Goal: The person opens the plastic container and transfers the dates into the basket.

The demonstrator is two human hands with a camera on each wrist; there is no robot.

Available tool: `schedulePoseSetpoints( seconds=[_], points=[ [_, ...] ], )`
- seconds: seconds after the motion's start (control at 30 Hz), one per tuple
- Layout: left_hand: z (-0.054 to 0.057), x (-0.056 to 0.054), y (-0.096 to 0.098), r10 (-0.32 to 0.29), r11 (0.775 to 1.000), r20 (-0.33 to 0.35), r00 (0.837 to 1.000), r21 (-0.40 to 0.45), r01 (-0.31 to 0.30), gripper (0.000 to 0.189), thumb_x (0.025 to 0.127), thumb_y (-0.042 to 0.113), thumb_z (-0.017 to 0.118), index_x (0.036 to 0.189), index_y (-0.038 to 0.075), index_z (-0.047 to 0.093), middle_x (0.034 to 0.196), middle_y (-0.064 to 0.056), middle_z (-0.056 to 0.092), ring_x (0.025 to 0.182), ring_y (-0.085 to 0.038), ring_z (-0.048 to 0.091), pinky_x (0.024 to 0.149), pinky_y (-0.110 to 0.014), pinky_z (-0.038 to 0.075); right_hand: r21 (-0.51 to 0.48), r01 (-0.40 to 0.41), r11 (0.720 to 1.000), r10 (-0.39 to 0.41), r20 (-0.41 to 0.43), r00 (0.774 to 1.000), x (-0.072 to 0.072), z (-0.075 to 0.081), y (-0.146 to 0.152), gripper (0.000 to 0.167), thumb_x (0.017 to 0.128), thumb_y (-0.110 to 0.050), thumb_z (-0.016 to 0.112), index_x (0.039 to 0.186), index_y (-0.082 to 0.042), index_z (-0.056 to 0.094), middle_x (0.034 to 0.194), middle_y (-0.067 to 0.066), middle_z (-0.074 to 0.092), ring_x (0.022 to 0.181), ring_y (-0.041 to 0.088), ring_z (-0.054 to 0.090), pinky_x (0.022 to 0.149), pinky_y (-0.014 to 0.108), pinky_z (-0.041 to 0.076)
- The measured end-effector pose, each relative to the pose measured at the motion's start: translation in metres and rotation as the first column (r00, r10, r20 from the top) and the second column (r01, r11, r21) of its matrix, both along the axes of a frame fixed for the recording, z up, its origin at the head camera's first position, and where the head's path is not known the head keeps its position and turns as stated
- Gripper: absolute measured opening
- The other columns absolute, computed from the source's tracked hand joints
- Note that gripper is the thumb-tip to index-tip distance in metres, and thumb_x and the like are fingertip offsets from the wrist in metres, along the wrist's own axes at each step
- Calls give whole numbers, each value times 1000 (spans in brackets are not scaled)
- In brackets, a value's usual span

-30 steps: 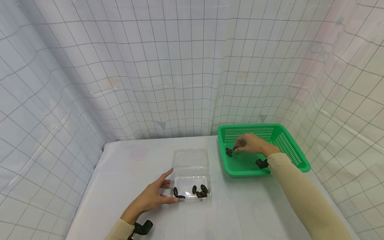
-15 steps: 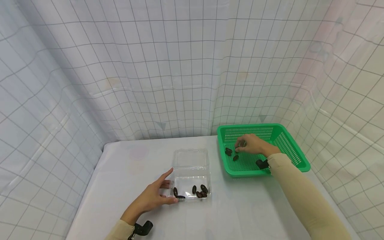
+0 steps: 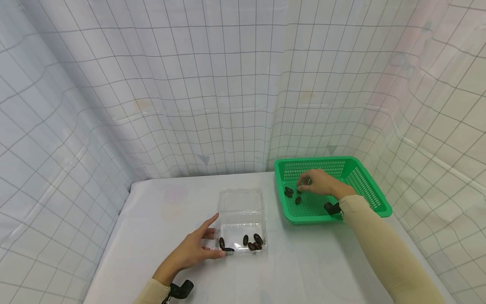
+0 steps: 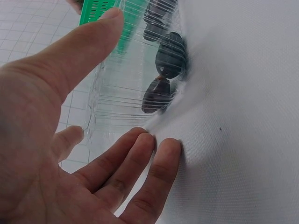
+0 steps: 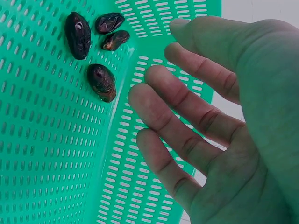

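In the head view my right hand [image 3: 317, 182] hovers inside a green basket [image 3: 311, 219], near several dark brown dates. The right wrist view shows that hand [image 5: 201, 116] with its fingers apart and nothing between them. One date [image 5: 101, 82] lies on the basket's mesh by the fingertips, another date [image 5: 78, 36] farther off. My left hand [image 3: 195, 249] rests at the left side of a clear plastic clamshell box [image 3: 235, 230], thumb and fingers spread along it. Its lid [image 3: 241, 199] is folded back. Inside are several dates [image 4: 170, 56], seen through the wall in the left wrist view.
The box and basket stand on a white cloth-covered table [image 3: 163, 211]. White gridded curtains [image 3: 212, 97] enclose the back and both sides. The basket's near-left rim [image 3: 282, 202] rises between the right hand and the box.
The right hand held a date a second ago and has let go of it. A date now lies apart near the basket's front left. The left hand and box have stayed put.
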State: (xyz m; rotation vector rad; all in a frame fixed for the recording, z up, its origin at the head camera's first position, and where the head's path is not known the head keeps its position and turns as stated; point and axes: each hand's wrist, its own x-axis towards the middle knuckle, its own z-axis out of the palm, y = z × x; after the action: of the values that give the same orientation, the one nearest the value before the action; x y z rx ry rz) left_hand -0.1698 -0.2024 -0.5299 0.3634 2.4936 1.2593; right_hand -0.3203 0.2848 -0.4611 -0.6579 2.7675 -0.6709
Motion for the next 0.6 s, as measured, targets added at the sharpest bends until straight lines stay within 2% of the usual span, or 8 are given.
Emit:
schedulePoseSetpoints(
  seconds=[0.33,0.6],
  points=[
    [-1,0,-1,0,1000,-2,1000,2,0,124,89,34,106,187,24,30,164,-25,67,152,-43,65,100,-38,67,-9,-18,1000,17,-53,998,4,6,-9,22,113,-22,78,127,-8,86,118,6,86,109,24,78,96,51,66],
    [-1,1,-1,0,1000,-5,1000,-2,0,124,89,34,105,187,23,31,162,-25,67,151,-43,66,101,-43,67,-39,-52,998,49,-80,996,15,10,-24,19,113,-20,79,126,-8,86,118,2,87,110,21,78,96,48,66]
  ],
)
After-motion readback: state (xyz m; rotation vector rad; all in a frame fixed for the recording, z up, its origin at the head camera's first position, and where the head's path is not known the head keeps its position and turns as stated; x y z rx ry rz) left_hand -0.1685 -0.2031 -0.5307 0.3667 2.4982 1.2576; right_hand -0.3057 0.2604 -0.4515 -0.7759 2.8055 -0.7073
